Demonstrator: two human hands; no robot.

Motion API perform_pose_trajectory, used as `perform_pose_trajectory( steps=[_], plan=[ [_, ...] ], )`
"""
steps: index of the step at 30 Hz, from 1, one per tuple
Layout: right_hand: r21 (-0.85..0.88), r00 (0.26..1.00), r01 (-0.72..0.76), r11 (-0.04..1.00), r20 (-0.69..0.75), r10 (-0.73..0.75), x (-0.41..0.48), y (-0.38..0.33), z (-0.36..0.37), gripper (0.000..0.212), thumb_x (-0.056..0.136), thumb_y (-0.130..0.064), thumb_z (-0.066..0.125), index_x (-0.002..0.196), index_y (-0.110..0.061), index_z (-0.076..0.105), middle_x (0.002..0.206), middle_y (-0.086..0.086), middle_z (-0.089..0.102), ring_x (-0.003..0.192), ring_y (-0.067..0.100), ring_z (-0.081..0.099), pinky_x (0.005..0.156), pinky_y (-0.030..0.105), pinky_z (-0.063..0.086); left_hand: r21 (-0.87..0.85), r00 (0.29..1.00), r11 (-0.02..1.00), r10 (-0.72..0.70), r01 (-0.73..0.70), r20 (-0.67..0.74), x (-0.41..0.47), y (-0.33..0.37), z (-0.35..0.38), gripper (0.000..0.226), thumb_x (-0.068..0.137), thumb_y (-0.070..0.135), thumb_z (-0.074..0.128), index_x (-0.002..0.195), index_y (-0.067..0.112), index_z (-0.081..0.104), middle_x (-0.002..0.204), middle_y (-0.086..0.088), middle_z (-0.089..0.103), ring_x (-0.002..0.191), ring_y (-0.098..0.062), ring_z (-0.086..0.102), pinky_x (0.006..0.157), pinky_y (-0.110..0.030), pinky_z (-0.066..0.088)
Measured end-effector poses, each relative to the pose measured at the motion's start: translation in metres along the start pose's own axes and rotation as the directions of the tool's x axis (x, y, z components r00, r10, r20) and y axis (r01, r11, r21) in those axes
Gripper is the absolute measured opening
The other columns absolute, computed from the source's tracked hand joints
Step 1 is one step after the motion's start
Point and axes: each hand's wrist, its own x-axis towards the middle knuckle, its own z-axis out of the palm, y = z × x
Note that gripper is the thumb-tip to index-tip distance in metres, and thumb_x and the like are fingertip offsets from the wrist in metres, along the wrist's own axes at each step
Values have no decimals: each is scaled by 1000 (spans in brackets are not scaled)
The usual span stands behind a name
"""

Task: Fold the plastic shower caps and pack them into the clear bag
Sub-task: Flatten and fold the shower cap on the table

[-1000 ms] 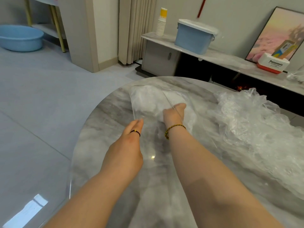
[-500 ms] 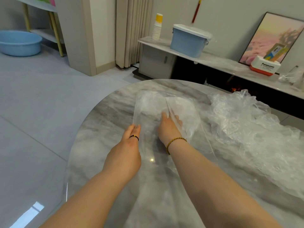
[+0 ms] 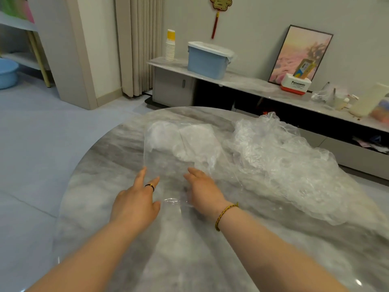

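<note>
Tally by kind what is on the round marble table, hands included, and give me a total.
hands: 2, the left hand and the right hand
clear bag: 1
heap of loose shower caps: 1, with the caps in it too tangled to count singly
Total: 4

A round grey marble table (image 3: 90,186) is seen in the foreground. Behind it, a long low sideboard (image 3: 248,84) with a marble top is set against the wall. At the sideboard's left end a stack of paper cups (image 3: 170,48) is placed, with a blue lidded storage box (image 3: 207,61) just beside it. Farther right, a framed pink picture (image 3: 299,51) is leaned against the wall, and a white and red Panasonic box (image 3: 296,86) is set in front of it. A red knot ornament (image 3: 219,2) is hung on the wall above. A beige curtain (image 3: 136,45) is hung left of the sideboard, and a blue basin (image 3: 6,73) is seen on the floor at the left edge.
</note>
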Motion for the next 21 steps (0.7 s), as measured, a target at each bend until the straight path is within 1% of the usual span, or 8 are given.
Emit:
perform_pose_trajectory(
  steps=[2, 3, 5, 8, 10, 13, 17, 21],
  plan=[
    [52, 974, 114, 992, -205, -102, -20, 11, -4, 36, 80, -5, 41, 104, -3, 67, 113, 12, 65, 102, 23, 63, 80, 25, 49, 74, 998, 997, -10, 14, -58, -3, 6, 0, 54, 96, 42, 38, 146, 33, 20, 155, 0, -11, 137, -17, 25, 110, -29, 17],
    [46, 933, 131, 990, -342, -108, -30, 18, -5, 33, 73, -9, 39, 82, -5, 71, 86, 7, 70, 74, 20, 68, 56, 20, 50, 103, 996, 994, -14, 23, -90, -5, 6, 0, 53, 95, 43, 38, 145, 33, 23, 156, -1, -8, 140, -19, 15, 112, -31, 8],
    [30, 831, 108, 994, -551, -73, -52, 43, -10, 28, 68, -14, 39, 62, -11, 65, 61, -2, 63, 46, 14, 57, 39, 19, 39, 46, 976, 998, 41, -32, -212, -10, 13, 3, 48, 92, 38, 51, 138, 28, 42, 156, -7, 9, 140, -23, 12, 110, -34, -3],
    [66, 748, -30, 997, -660, 66, -77, 85, -19, 17, 70, -7, 48, 67, -6, 65, 63, 3, 63, 55, 12, 55, 47, 18, 42, 100, 839, 953, 298, -285, -455, -13, 23, 11, 31, 79, 31, 57, 98, 13, 73, 130, -14, 50, 119, -28, 35, 108, -32, 4],
    [99, 752, -233, 967, -613, 244, -90, 116, -24, 17, 74, 2, 57, 87, 0, 67, 85, 12, 67, 80, 27, 63, 68, 31, 50, 114, 815, 897, 436, -427, -381, -18, 37, 22, 46, 90, 38, 34, 97, 13, 73, 125, -8, 49, 113, -26, 40, 112, -28, 2],
    [55, 746, -579, 813, -367, 556, -111, 161, -28, 46, 92, -13, 50, 135, -4, 39, 142, 12, 38, 133, 27, 31, 109, 30, 22, 191, 802, 823, 566, -535, -193, -22, 48, 50, 61, 99, 44, 3, 115, 19, 56, 119, -7, 63, 112, -18, 42, 110, -29, 7],
    [-63, 622, -778, 625, -221, 751, -130, 199, -28, 33, 95, -16, 41, 126, -6, 48, 129, 11, 51, 118, 26, 47, 98, 31, 36, 203, 822, 808, 569, -553, -27, -18, 42, 69, 71, 98, 48, 1, 112, 15, 61, 110, -5, 68, 110, -14, 43, 111, -27, 5],
    [-166, 642, -767, 620, -192, 742, -133, 211, -33, 30, 90, -2, 39, 105, -8, 64, 106, 9, 63, 97, 26, 58, 81, 29, 43, 208, 816, 809, 573, -549, -75, -12, 35, 72, 79, 97, 51, 2, 103, 10, 70, 108, -5, 69, 108, -14, 43, 111, -26, 3]
  ],
)
